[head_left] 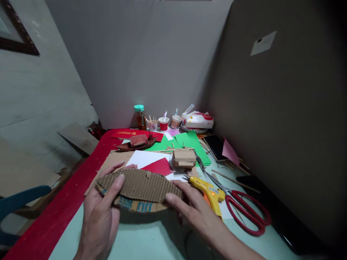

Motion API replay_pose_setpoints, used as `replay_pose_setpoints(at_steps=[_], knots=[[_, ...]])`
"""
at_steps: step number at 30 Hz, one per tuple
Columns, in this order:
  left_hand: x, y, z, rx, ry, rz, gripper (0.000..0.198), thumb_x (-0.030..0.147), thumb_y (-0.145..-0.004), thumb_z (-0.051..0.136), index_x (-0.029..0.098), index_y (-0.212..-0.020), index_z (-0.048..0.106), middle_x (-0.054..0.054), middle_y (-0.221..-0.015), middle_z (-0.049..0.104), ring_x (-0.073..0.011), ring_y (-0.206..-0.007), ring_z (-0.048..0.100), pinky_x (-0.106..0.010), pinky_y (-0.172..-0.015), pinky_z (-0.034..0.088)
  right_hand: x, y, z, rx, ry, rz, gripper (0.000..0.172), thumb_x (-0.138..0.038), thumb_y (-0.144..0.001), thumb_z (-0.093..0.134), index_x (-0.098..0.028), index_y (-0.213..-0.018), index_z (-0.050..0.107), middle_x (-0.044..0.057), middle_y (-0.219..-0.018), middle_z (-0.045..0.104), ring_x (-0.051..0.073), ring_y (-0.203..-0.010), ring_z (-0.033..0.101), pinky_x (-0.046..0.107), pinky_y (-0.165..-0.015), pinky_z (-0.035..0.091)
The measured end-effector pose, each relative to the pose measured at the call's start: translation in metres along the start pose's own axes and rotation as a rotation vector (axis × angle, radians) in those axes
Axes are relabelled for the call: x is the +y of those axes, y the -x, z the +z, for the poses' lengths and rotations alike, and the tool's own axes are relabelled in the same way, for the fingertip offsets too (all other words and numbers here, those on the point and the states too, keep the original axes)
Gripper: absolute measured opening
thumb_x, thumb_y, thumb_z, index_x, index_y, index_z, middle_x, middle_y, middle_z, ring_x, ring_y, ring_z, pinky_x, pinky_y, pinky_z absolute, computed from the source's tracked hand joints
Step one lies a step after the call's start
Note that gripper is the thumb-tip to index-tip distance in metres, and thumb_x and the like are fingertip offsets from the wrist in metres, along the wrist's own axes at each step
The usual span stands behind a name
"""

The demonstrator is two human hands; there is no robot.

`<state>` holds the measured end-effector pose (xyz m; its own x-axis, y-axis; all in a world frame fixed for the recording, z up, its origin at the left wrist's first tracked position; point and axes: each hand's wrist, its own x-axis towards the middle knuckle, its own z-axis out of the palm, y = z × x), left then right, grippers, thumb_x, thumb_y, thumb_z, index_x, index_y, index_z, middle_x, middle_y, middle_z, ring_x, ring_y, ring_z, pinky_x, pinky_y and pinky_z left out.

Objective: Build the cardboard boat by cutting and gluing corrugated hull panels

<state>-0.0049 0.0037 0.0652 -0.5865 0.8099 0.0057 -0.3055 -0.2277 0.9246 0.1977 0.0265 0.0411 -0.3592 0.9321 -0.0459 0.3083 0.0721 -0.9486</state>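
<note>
Between my two hands is a boat-shaped cardboard piece (143, 186), with a ribbed corrugated top and blue print along its near side. My left hand (104, 206) grips its left end, thumb on the ribbed face. At the other end, my right hand (189, 204) has its thumb on top and the fingers partly hidden behind. Just beyond, a small cardboard box shape (184, 159) sits near a red paper piece (158, 167). A yellow glue gun (208, 191) lies right of my right hand, alongside large red-handled scissors (248, 213).
A brown model boat (138, 142) stands on red paper at the back left. Behind are a bottle (140, 117), paper cups (163, 124) with sticks and pens, and a tissue pack (199, 120). Green sheets (192, 142) and a phone (215, 146) lie at the right.
</note>
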Motion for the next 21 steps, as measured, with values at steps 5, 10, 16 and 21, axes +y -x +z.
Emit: replay_pose_setpoints(at_steps=[5,10,16,21], knots=[[-0.003,0.008,-0.003,-0.016,0.04,-0.045,0.047,0.033,-0.073,0.09,0.029,-0.117,0.075,-0.004,-0.107,0.082,-0.0259,-0.111,0.074,-0.025,-0.079,0.064,-0.001,-0.004,0.003,0.159,0.127,-0.139,0.029,-0.049,-0.101,0.046,-0.024,-0.111,0.059,0.01,-0.104,0.067,0.023,-0.078,0.06,0.036,-0.072,0.047],[-0.006,0.007,-0.02,-0.011,-0.007,-0.121,0.045,0.033,-0.063,0.095,0.025,-0.104,0.079,-0.005,-0.106,0.082,-0.0241,-0.1,0.076,-0.02,-0.072,0.063,-0.002,-0.007,0.006,0.193,0.273,-0.245,0.017,-0.036,-0.097,0.046,-0.024,-0.086,0.051,0.007,-0.081,0.062,0.026,-0.072,0.053,0.039,-0.07,0.035],[-0.013,-0.002,-0.041,-0.046,-0.137,-0.217,0.057,0.036,-0.047,0.102,0.025,-0.099,0.082,-0.007,-0.107,0.082,-0.0287,-0.109,0.073,-0.022,-0.077,0.065,-0.009,-0.008,0.002,0.264,0.189,-0.252,0.011,-0.034,-0.095,0.05,-0.024,-0.09,0.052,0.007,-0.088,0.063,0.026,-0.081,0.056,0.04,-0.076,0.039],[-0.015,-0.02,-0.056,-0.02,-0.262,-0.183,0.058,0.044,-0.047,0.1,0.025,-0.1,0.083,-0.007,-0.111,0.082,-0.0291,-0.116,0.069,-0.016,-0.072,0.063,-0.024,-0.018,-0.025,0.226,-0.061,-0.208,0.02,-0.043,-0.096,0.054,-0.023,-0.095,0.052,0.0,-0.082,0.056,0.017,-0.067,0.06,0.03,-0.063,0.048]])
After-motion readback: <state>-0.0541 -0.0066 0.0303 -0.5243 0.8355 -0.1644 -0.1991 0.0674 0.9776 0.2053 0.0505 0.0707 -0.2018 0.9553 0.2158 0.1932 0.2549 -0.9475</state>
